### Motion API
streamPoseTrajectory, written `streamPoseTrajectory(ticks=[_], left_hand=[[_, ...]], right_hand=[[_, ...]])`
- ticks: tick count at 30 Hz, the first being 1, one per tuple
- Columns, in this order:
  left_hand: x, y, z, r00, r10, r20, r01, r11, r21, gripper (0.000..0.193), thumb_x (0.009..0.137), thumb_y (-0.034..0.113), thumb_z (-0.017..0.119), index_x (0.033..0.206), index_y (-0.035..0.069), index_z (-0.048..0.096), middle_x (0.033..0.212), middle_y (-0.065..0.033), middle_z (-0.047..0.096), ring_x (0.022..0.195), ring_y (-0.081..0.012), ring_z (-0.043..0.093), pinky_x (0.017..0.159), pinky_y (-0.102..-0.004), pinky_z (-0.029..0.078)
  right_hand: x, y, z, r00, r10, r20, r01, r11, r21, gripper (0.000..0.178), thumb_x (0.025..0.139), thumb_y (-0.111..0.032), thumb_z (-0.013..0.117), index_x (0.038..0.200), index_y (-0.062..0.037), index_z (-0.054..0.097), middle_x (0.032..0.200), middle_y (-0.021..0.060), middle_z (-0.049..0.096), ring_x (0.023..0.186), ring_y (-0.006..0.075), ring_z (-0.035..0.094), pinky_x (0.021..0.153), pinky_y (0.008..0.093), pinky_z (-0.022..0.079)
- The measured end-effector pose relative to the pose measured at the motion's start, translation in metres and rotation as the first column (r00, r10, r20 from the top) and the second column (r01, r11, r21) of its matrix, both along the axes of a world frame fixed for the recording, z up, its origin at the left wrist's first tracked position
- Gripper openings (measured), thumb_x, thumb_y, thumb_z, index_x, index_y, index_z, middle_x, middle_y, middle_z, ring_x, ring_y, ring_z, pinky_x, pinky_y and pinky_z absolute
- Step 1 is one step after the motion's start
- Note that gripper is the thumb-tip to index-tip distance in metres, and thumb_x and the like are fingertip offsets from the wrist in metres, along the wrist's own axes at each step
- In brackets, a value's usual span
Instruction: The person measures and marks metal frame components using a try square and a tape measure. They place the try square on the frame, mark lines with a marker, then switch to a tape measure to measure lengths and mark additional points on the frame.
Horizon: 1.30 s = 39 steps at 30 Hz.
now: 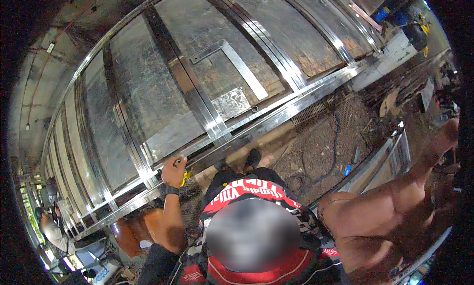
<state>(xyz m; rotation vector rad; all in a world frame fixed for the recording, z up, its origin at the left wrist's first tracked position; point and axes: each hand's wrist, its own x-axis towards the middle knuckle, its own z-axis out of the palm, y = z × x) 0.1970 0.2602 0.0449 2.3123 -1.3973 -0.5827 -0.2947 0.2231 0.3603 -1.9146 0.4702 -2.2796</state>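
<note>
A large metal frame (281, 113) of shiny bars lies over a dark, worn worktable (138, 72) in front of me. My left hand (174, 172) is at the frame's near edge, its fingers curled together; what they hold, if anything, cannot be made out. Beside that wrist, which wears a dark band, a small yellow object (186, 179) shows partly. My right arm stretches out to the right, and my right hand (449, 133) is at the dark rim of the picture with its fingers hidden. A carpenter's square (244, 70) lies flat between two crossbars, away from both hands.
A metal plate (232, 103) lies near the square. Below right, a dark cable (337, 146) and a blue object (347, 170) lie on the littered ground, beside another metal frame (380, 169). A brown curved seat (136, 230) stands at left; a person (54, 230) is farther left.
</note>
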Motion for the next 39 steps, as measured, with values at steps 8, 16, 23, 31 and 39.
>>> streamPoseTrajectory(ticks=[8,16,23,31,39], left_hand=[[-0.024,0.013,-0.002,0.998,0.047,0.051,-0.04,0.991,-0.125,0.029,0.083,0.04,0.083,0.086,0.012,0.077,0.072,-0.0098,0.071,0.066,-0.0268,0.069,0.066,-0.0395,0.054],[-0.026,0.017,0.0,0.991,0.113,0.065,-0.118,0.99,0.075,0.034,0.088,0.046,0.076,0.091,0.013,0.076,0.088,-0.0133,0.075,0.083,-0.0338,0.073,0.074,-0.0454,0.057],[-0.023,0.0,-0.003,0.991,-0.068,0.119,0.068,0.998,0.01,0.029,0.092,0.028,0.071,0.116,0.011,0.072,0.124,-0.0126,0.07,0.111,-0.0349,0.068,0.095,-0.0465,0.055],[-0.021,-0.079,-0.008,0.902,-0.413,-0.128,0.432,0.865,0.254,0.025,0.087,0.03,0.073,0.104,0.014,0.081,0.099,-0.0158,0.077,0.095,-0.0372,0.073,0.085,-0.0462,0.057],[-0.023,-0.093,-0.023,0.884,-0.443,-0.153,0.468,0.838,0.279,0.022,0.088,0.032,0.073,0.091,0.012,0.081,0.087,-0.0186,0.075,0.082,-0.04,0.073,0.074,-0.0493,0.057]], right_hand=[[-0.01,-0.013,0.004,1.0,0.021,-0.017,-0.021,1.0,-0.004,0.038,0.104,-0.033,0.061,0.132,-0.0099,0.048,0.142,0.0257,0.058,0.127,0.0376,0.06,0.107,0.0512,0.05],[0.0,-0.029,-0.003,0.998,0.069,0.0,-0.069,0.998,0.008,0.04,0.105,-0.036,0.059,0.133,-0.0089,0.048,0.143,0.0265,0.057,0.13,0.0388,0.058,0.109,0.0531,0.049],[0.068,-0.066,-0.074,1.0,0.012,-0.002,-0.011,0.974,0.226,0.042,0.106,-0.038,0.058,0.134,-0.008,0.049,0.144,0.0272,0.056,0.132,0.0399,0.057,0.109,0.0548,0.048],[0.134,-0.051,-0.199,0.985,0.004,-0.175,0.116,0.735,0.668,0.041,0.1,-0.014,0.068,0.13,-0.0059,0.041,0.141,0.0237,0.053,0.116,0.0301,0.064,0.103,0.0438,0.051],[0.165,-0.041,-0.212,0.976,-0.183,-0.121,0.209,0.6,0.772,0.036,0.101,-0.007,0.065,0.129,-0.0031,0.043,0.141,0.0222,0.053,0.11,0.0235,0.065,0.099,0.0386,0.051]])
